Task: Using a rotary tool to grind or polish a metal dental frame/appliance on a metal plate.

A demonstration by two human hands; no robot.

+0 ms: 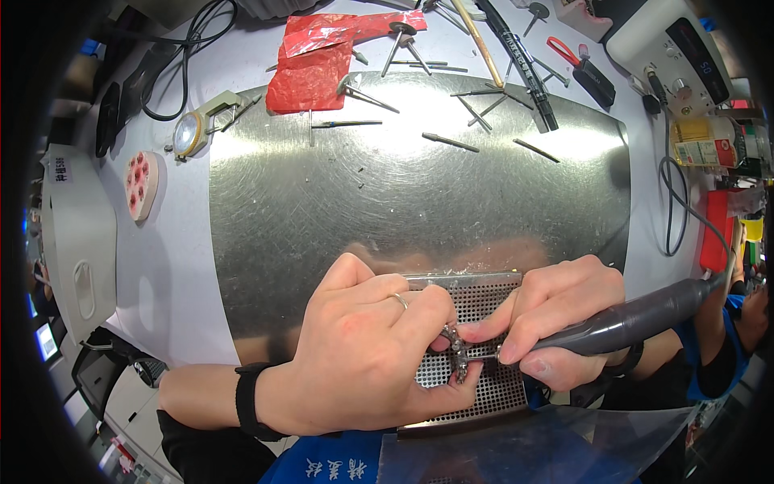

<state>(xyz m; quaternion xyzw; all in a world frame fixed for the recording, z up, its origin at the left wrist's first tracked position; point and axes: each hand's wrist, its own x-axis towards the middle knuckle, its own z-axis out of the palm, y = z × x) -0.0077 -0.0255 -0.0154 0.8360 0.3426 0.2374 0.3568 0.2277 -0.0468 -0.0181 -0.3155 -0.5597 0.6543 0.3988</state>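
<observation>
Nearest: a clear sheet (pixel 532 445) along the lower edge, blue garment (pixel 347 448) beside it. Just beyond, two bare hands close together over a perforated grate (pixel 488 395).

Left hand (pixel 363 343): grip pinching a small, lumpy metal piece (pixel 459 355) between thumb and fingertips, held above the grate. Right hand (pixel 564 310): grip wrapped round a dark handpiece (pixel 637 319), thumb and fingers near its nose, index fingertip reaching to the piece. A thin bur (pixel 485 357) runs from the nose toward the piece; contact too fine to confirm, nor can I tell whether it spins.

Judgement on handling: the piece is small and knobbly, so a firm pinch with the worked face left exposed seems wise. Bracing the right finger against it should steady the bur; light, short strokes look safer than pressing. The left thumb sits close to the bur's line and wants to be clear of it.

Farther: a scratched steel plate (pixel 387 189) on the white surface (pixel 177 266), loose burs (pixel 450 143) across its far part. Left, a pink-spotted model (pixel 141 185) and a dial gauge (pixel 189 133). Farthest, a red sheet (pixel 306 81) and, right, a white control box (pixel 645 40).
</observation>
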